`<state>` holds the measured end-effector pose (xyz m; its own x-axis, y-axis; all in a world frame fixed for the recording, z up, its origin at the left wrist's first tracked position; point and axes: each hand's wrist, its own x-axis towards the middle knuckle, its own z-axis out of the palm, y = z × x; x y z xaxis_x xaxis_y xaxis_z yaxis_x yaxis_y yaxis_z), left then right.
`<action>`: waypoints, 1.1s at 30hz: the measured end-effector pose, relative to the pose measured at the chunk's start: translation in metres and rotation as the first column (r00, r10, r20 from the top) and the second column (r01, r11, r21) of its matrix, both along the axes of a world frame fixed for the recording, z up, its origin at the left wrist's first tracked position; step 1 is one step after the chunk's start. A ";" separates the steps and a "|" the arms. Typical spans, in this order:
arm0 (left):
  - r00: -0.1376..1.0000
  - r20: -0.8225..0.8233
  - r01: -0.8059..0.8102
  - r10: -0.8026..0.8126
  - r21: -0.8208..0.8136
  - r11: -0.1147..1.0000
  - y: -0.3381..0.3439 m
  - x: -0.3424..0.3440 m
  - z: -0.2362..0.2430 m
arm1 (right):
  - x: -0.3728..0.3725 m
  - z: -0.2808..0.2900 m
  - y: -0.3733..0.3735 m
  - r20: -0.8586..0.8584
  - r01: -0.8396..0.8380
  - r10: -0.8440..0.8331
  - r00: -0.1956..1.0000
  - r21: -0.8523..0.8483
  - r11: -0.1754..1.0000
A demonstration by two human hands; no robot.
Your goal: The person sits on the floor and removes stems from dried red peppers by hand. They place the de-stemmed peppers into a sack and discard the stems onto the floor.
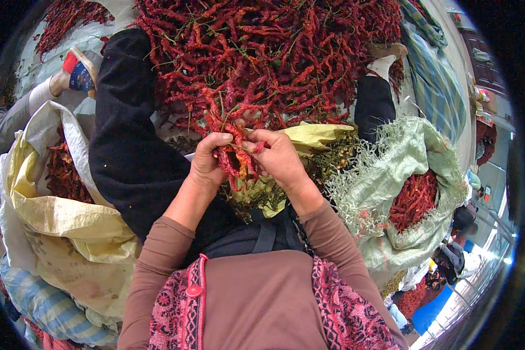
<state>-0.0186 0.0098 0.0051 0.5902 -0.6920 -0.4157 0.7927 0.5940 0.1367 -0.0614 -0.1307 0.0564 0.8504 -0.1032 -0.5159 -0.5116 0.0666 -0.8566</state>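
My left hand (pixel 207 158) is closed around a small bunch of wrinkled red chili peppers (pixel 237 163), its thumb lying along them. At the right side of that bunch, my right hand (pixel 281 162) has its fingers curled in a pinch, with a red chili pepper showing between them. Part of the fingertips of both hands is hidden by the peppers. Just beyond my hands spreads a large heap of red chili peppers (pixel 268 64) with green and pale stems mixed in. Below them, a yellow sheet (pixel 312 135) holds a scatter of stems and dry bits (pixel 332 160).
An open white and yellow sack (pixel 70 219) with darker peppers stands at my left. A frayed pale green sack (pixel 385 175) with red peppers is at my right. Another person's leg and patterned shoe (pixel 80 76) show at the far left. Striped sheeting (pixel 434 76) lies far right.
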 end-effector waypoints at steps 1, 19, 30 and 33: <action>1.000 0.023 -0.015 0.015 -0.004 1.000 -0.003 0.001 0.006 | -0.001 0.000 0.000 -0.059 0.049 -0.045 0.997 0.069 0.996; 0.938 0.277 0.098 -0.209 0.365 0.926 -0.008 0.003 0.020 | -0.006 0.005 -0.028 -0.109 0.447 -0.436 0.894 0.306 0.841; 0.917 0.318 0.099 -0.241 0.403 0.910 -0.009 0.001 0.016 | -0.014 -0.023 -0.016 0.122 0.210 -0.211 0.970 0.021 0.977; 0.914 0.337 0.063 -0.225 0.431 0.900 -0.007 0.000 0.015 | -0.015 -0.011 -0.017 0.140 0.098 -0.079 0.987 -0.133 0.986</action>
<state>-0.0181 0.0033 0.0198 0.6626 -0.6009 -0.4472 0.7073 0.3055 0.6375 -0.0760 -0.1476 0.0456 0.8953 -0.2434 -0.3731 -0.3887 -0.0180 -0.9212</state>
